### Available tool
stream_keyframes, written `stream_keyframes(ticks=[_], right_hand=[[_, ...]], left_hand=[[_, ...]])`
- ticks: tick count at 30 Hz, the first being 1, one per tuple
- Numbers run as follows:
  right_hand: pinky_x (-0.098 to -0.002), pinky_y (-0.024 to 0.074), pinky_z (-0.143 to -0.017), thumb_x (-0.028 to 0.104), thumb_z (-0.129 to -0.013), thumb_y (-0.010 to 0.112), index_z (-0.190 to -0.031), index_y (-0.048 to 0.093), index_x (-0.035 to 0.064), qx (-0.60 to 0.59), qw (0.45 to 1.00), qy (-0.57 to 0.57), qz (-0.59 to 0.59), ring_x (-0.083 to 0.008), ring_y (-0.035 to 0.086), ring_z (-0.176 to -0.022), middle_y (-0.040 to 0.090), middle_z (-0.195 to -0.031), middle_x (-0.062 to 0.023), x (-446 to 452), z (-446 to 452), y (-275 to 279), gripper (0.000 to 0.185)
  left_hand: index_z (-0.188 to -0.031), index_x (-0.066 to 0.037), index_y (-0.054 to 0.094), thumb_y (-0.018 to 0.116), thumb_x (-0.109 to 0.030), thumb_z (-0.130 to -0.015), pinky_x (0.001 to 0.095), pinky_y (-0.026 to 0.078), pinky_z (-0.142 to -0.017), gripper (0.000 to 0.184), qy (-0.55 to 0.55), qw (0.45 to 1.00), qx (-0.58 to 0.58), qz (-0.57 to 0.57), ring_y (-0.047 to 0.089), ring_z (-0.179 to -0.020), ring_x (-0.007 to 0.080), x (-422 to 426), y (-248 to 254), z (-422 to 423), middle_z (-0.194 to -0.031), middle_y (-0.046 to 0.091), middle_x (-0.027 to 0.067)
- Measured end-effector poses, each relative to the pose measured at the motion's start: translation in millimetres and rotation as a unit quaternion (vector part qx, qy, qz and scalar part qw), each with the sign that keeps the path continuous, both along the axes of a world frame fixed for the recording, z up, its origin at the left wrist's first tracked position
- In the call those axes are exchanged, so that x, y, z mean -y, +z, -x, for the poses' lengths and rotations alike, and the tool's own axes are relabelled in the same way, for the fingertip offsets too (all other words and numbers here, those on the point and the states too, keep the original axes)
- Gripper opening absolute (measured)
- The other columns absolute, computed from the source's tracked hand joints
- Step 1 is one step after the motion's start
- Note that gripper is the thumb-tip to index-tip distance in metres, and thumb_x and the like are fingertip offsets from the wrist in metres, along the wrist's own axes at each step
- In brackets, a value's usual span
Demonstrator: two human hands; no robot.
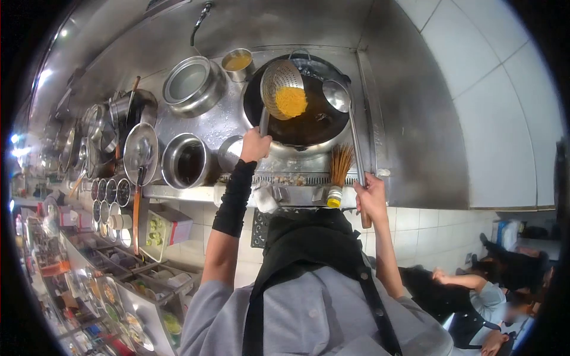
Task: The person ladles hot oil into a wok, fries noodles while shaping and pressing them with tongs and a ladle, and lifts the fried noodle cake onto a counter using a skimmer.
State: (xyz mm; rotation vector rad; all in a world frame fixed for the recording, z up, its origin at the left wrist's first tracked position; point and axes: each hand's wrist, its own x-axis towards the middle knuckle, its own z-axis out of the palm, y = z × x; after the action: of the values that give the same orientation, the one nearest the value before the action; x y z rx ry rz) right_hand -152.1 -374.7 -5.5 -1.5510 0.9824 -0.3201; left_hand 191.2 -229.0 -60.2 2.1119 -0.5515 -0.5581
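The left hand [256,146] is closed around the handle of a round, perforated metal skimmer [280,74], which is over the left part of a wide, dark, round-bottomed wok [254,98]. A loose yellow-orange, crumbly-looking food [291,102] lies in the skimmer's near right part. The right hand [371,194] is clamped on the long handle of a shiny metal ladle [336,95], just above its brown end; the ladle's bowl is at the wok's far right. Whether either bowl touches the dark liquid [309,127] is unclear.

Both tools look stiff and probably feel far-heavy, so a firm hold on the handles, away from the likely hot metal bowls, suits them. The food seems light and fragile, likely to spill if the skimmer tilts.
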Motion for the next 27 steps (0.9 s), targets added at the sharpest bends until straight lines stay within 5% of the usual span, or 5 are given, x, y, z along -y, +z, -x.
stream_keyframes(ticks=[2,11,20,23,27], right_hand=[[-0.0303,0.0409,-0.035,0.002,-0.091,0.062,-0.092,0.061,-0.0026,-0.004,1.000,-0.009,0.016,-0.0112,0.051,-0.040,0.055,-0.059,-0.0039,0.1,1.5,1.4,0.005],[-0.0372,0.0498,-0.048,0.002,-0.087,0.063,-0.117,0.063,-0.0076,-0.067,0.971,-0.005,0.230,-0.0246,0.062,-0.049,0.062,-0.066,-0.0172,-1.3,3.5,-3.4,0.031],[-0.0495,0.0544,-0.069,-0.001,-0.084,0.060,-0.130,0.056,-0.0100,-0.041,0.941,-0.020,0.336,-0.0467,0.067,-0.077,0.065,-0.094,-0.0324,-13.2,-3.7,-6.8,0.047],[-0.0509,0.0539,-0.069,-0.002,-0.084,0.060,-0.130,0.056,-0.0093,-0.026,0.926,-0.022,0.375,-0.0479,0.066,-0.077,0.064,-0.094,-0.0322,-10.9,-13.4,-2.1,0.046],[-0.0523,0.0531,-0.073,-0.003,-0.083,0.058,-0.126,0.057,-0.0082,-0.011,0.922,0.030,0.386,-0.0500,0.065,-0.081,0.064,-0.095,-0.0324,6.0,-44.2,2.9,0.044]], left_hand=[[-0.100,0.011,0.056,0.060,-0.004,-0.078,0.0517,0.054,-0.064,0.027,-0.048,0.967,0.249,-0.029,0.069,-0.074,0.0432,1.9,-21.8,-7.3,-0.072,0.064,0.0256],[-0.141,0.008,0.041,0.062,-0.005,-0.082,0.0566,0.052,-0.073,0.064,0.003,0.941,0.336,-0.046,0.065,-0.083,0.0500,-19.9,30.0,-0.4,-0.092,0.065,0.0333],[-0.118,0.005,0.065,0.065,-0.008,-0.086,0.0268,0.038,-0.040,0.035,0.090,0.978,-0.046,0.183,0.049,-0.043,0.0071,-68.0,129.9,16.4,-0.061,0.055,0.0012],[-0.119,0.010,0.063,0.064,-0.008,-0.086,0.0319,0.044,-0.045,0.037,0.091,0.987,0.013,0.132,0.056,-0.047,0.0124,-76.5,139.8,26.2,-0.060,0.059,0.0088],[-0.112,0.015,0.060,0.061,-0.004,-0.082,0.0477,0.051,-0.066,0.035,0.059,0.965,0.254,0.038,0.070,-0.076,0.0463,-63.4,133.7,67.5,-0.075,0.064,0.0326]])
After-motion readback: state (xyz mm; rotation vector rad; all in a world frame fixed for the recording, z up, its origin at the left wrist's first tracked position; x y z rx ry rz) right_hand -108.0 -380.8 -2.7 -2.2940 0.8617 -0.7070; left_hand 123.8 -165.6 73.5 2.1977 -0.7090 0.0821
